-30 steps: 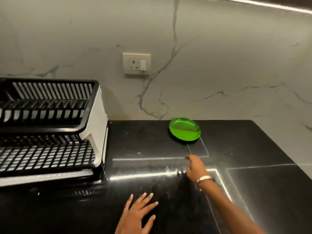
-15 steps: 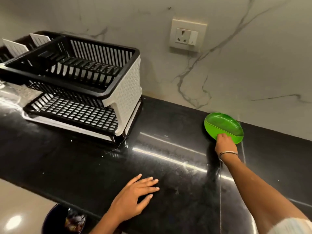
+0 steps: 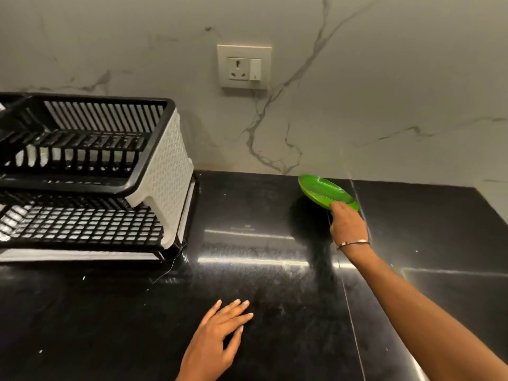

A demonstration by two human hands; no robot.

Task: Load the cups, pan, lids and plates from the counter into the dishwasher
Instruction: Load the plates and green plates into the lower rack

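Left hand (image 3: 217, 336): flat on the counter (image 3: 275, 284), fingers spread, holding nothing; I read it as bracing my lean.
Right hand (image 3: 347, 225): stretched forward, pinching the near rim of the plate.
Plate (image 3: 321, 189): green, tilted up near the wall, the near rim lifted.
Rack (image 3: 90, 174): far left, tiers look bare; I judge it the plate's destination.
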